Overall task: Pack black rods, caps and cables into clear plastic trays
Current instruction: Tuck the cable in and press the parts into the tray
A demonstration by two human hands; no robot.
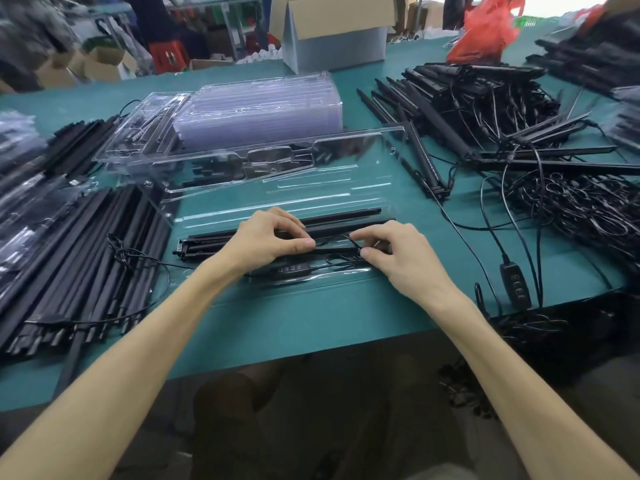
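Green table (311,317): left hand (266,237) holds rods (207,242) in tray (298,284), right hand (391,251) pinches cable (341,240).

1. Only one cam, wide-angle, worn on my head, facing forward and down at the green table (311,317).
2. It's close in: my left hand (266,240) and right hand (398,252) sit mid-frame, forearms filling the bottom.
3. Top edge reaches a cardboard box (332,15).

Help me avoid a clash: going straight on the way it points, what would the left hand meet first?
Likely the right hand, facing the left hand along the black rod, with only thin cable between them; depth unclear.
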